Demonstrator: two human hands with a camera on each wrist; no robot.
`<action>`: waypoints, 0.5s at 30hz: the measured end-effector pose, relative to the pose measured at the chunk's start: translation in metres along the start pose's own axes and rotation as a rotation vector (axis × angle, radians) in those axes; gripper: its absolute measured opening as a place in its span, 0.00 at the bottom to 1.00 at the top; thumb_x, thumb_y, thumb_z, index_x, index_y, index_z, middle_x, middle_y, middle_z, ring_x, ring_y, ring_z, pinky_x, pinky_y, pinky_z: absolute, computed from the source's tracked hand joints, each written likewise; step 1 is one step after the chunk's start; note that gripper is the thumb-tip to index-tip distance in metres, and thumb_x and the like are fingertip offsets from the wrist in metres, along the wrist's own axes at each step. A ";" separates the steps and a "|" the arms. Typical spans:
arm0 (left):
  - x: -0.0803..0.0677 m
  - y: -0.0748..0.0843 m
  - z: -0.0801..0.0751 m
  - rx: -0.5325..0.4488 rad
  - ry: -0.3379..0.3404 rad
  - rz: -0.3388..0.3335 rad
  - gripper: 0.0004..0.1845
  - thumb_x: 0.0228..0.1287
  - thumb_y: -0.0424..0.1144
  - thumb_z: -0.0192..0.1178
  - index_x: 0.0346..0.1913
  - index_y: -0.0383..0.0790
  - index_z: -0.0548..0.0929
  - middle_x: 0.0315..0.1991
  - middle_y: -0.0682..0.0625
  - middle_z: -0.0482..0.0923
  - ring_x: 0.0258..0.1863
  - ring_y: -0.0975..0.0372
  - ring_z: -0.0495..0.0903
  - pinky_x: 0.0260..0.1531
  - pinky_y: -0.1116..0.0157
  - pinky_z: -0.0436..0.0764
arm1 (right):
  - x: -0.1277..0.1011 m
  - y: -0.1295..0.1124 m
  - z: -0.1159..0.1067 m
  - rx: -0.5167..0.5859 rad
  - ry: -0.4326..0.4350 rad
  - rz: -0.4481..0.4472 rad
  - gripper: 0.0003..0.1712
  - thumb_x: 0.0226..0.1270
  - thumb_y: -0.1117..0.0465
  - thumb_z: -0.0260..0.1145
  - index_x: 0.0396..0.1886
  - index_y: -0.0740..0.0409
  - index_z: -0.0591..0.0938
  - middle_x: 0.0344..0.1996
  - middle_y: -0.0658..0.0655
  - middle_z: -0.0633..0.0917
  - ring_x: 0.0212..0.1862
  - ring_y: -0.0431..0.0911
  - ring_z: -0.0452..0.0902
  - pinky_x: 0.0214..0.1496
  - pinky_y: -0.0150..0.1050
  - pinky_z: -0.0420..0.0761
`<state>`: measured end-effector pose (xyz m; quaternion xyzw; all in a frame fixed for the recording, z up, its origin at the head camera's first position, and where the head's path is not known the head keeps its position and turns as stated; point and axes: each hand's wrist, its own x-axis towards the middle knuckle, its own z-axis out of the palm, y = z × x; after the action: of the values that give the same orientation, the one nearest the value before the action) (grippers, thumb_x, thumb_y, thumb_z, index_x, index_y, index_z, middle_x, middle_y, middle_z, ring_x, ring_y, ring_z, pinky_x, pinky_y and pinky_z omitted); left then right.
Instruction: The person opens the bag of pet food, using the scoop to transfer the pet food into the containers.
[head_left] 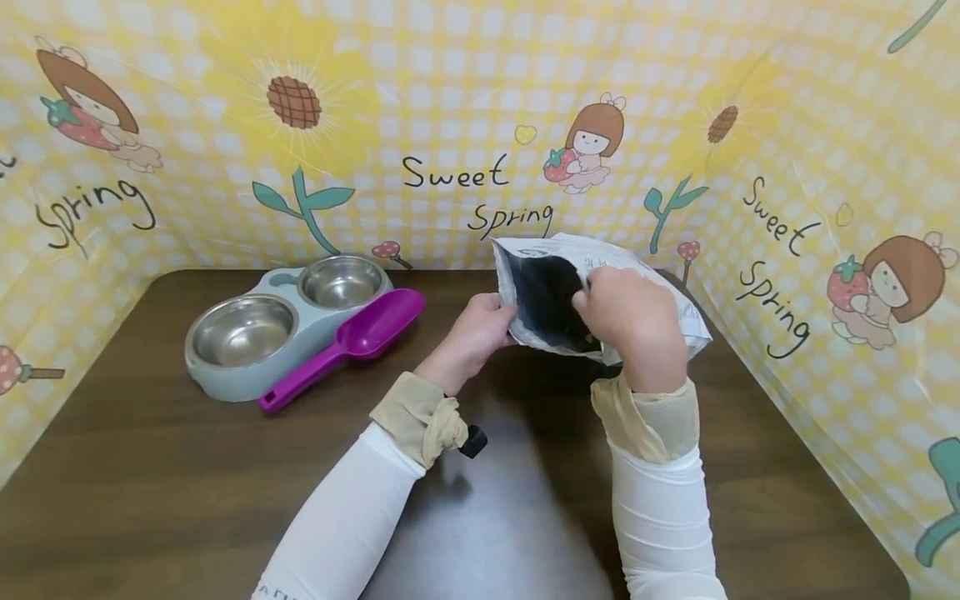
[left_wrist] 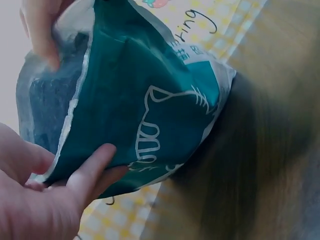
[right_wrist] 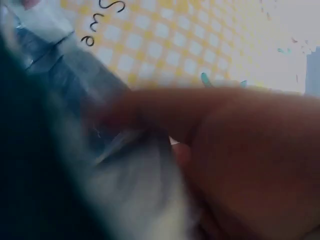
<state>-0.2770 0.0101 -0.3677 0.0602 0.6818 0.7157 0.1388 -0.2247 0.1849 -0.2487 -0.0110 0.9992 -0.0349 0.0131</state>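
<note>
While both hands worked at its mouth, the teal-and-white plastic bag with a white cat outline [left_wrist: 125, 95] was tilted right of centre in the head view, its dark-lined opening turned toward the left of the frame. The left hand [head_left: 480, 329] pinched the near left part of the rim, thumb inside and fingers spread along the teal outer face. The right hand [head_left: 633, 321] appeared to grip the opposite edge with curled fingers — one digit reached inside the mouth — though blur in the right wrist view hid the exact hold.

Spreading the bag open looked to be the step in hand, and the mouth already gaped wide. What lay deeper inside could not be made out. The next move seemed to call for a steady left hold on the rim, so that the opening would not fold shut if the right hand let go.

Left of centre on the dark brown wooden bench [head_left: 112, 467], a pale blue-grey plastic stand [head_left: 315, 325] carried two round steel bowls [head_left: 246, 332]. A magenta plastic scoop [head_left: 352, 342] lay slantwise along the stand's right side — untouched by either hand, its handle toward the lower left.
</note>
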 end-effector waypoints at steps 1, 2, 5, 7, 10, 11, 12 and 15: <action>-0.001 0.001 -0.001 0.035 0.017 0.004 0.20 0.85 0.32 0.45 0.61 0.21 0.82 0.57 0.30 0.87 0.42 0.62 0.85 0.59 0.56 0.89 | 0.001 0.001 -0.001 -0.003 0.005 -0.006 0.21 0.83 0.49 0.54 0.35 0.57 0.83 0.37 0.65 0.89 0.43 0.63 0.87 0.45 0.62 0.85; -0.002 0.002 -0.001 0.067 0.035 0.003 0.19 0.84 0.32 0.45 0.60 0.20 0.82 0.56 0.30 0.87 0.41 0.61 0.85 0.56 0.56 0.90 | 0.001 0.003 -0.002 -0.007 0.022 -0.008 0.19 0.83 0.53 0.52 0.35 0.57 0.82 0.37 0.66 0.88 0.43 0.64 0.87 0.45 0.64 0.85; -0.005 0.006 0.000 0.189 0.097 -0.022 0.17 0.84 0.32 0.46 0.58 0.21 0.80 0.55 0.31 0.86 0.42 0.57 0.88 0.48 0.57 0.93 | -0.001 0.012 -0.007 0.006 0.087 0.021 0.18 0.84 0.56 0.49 0.36 0.58 0.81 0.39 0.68 0.87 0.42 0.67 0.85 0.45 0.67 0.83; -0.008 0.009 0.000 0.279 0.121 -0.046 0.16 0.84 0.34 0.47 0.56 0.23 0.79 0.55 0.31 0.85 0.43 0.52 0.92 0.44 0.57 0.94 | -0.003 0.018 -0.009 0.026 0.128 0.045 0.18 0.84 0.55 0.49 0.38 0.59 0.81 0.40 0.70 0.86 0.42 0.68 0.84 0.45 0.68 0.82; -0.010 0.011 -0.001 0.327 0.116 -0.052 0.16 0.84 0.34 0.47 0.55 0.24 0.80 0.56 0.31 0.86 0.44 0.49 0.94 0.41 0.58 0.94 | -0.006 0.023 -0.011 0.039 0.166 0.042 0.18 0.85 0.54 0.52 0.38 0.60 0.81 0.39 0.69 0.86 0.41 0.67 0.84 0.44 0.68 0.82; -0.010 0.011 -0.001 0.310 0.098 -0.045 0.16 0.84 0.34 0.47 0.56 0.23 0.80 0.56 0.30 0.86 0.45 0.49 0.94 0.43 0.57 0.94 | -0.006 0.024 -0.011 0.046 0.160 0.033 0.19 0.85 0.54 0.52 0.37 0.60 0.80 0.36 0.68 0.86 0.40 0.65 0.84 0.42 0.66 0.82; -0.010 0.010 -0.002 0.281 0.076 -0.037 0.17 0.83 0.33 0.47 0.58 0.22 0.80 0.57 0.30 0.86 0.46 0.49 0.93 0.45 0.56 0.94 | -0.007 0.024 -0.011 0.048 0.153 0.020 0.19 0.86 0.53 0.53 0.35 0.59 0.80 0.34 0.66 0.85 0.39 0.64 0.83 0.41 0.65 0.81; -0.006 0.009 -0.005 0.163 0.019 -0.033 0.19 0.83 0.32 0.47 0.65 0.22 0.78 0.61 0.30 0.85 0.49 0.51 0.90 0.53 0.52 0.92 | -0.008 0.023 -0.011 0.057 0.132 -0.014 0.22 0.87 0.50 0.55 0.33 0.58 0.80 0.29 0.63 0.83 0.37 0.62 0.83 0.38 0.60 0.80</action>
<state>-0.2737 0.0029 -0.3587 0.0532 0.7401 0.6559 0.1387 -0.2172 0.2086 -0.2395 -0.0153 0.9964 -0.0642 -0.0527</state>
